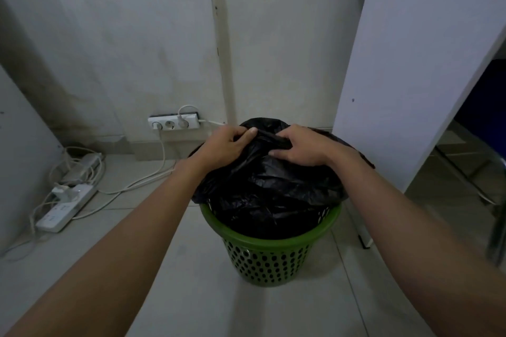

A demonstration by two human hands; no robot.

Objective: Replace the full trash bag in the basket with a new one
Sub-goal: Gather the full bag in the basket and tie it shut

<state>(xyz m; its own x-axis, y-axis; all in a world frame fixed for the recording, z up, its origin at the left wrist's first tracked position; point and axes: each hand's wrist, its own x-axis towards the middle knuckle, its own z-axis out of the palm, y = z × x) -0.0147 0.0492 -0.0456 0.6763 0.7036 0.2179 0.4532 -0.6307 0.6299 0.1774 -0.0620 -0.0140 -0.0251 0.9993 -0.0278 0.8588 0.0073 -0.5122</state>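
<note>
While the black trash bag sits puffed up in the green basket on the floor, the left hand and right hand each grab a bunch of its top, close together. A white panel, maybe a desk side, stands just right of the basket. A wall socket is behind it, and a power strip with cords lies well off to the left.

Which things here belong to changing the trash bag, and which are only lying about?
For the job:
- black trash bag
- green basket that holds it
- left hand and right hand, both with a grip on the bag's top

Lying about:
- wall socket
- power strip on the floor
- white cables
- white board
</note>
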